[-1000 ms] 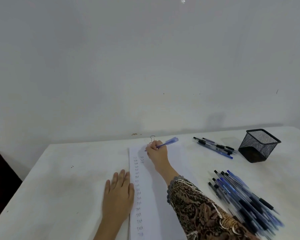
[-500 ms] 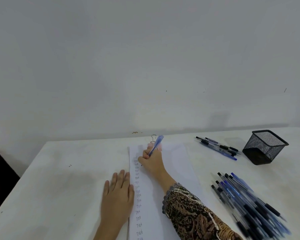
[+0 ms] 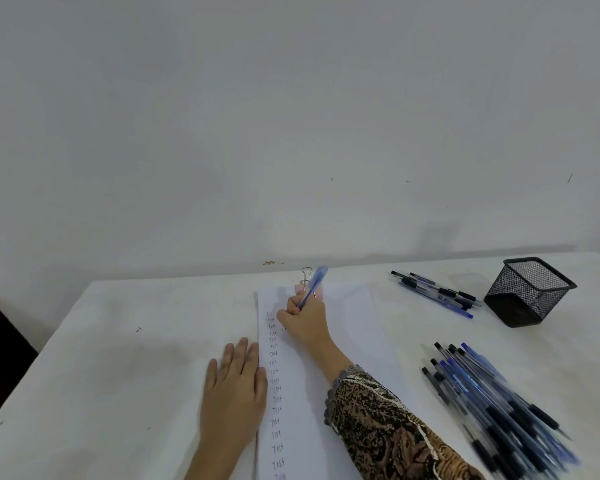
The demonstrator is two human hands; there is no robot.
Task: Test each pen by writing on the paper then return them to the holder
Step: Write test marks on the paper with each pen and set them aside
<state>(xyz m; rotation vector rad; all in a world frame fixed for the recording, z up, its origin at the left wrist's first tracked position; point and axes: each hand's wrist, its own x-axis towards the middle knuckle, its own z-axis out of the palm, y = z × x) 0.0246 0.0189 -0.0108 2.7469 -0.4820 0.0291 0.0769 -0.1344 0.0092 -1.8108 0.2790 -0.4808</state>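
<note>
A white sheet of paper (image 3: 347,341) lies in the middle of the table, with a column of written "Test" words down its left side. My right hand (image 3: 303,322) grips a blue pen (image 3: 313,285) near the top of that column, tip down on the paper. My left hand (image 3: 234,386) rests flat on the table, its fingers on the paper's left edge. A black mesh pen holder (image 3: 529,292) stands at the far right with no pens showing above its rim. A large pile of pens (image 3: 496,403) lies at the near right. A smaller group of pens (image 3: 435,294) lies left of the holder.
A metal binder clip (image 3: 306,277) holds the top edge of the paper. The white table (image 3: 118,358) meets a plain wall at the back. Its left edge falls off to a dark floor.
My right hand turned the pen from pointing right to upright and moved left to the written column, tip onto the paper. The left hand stayed put.
</note>
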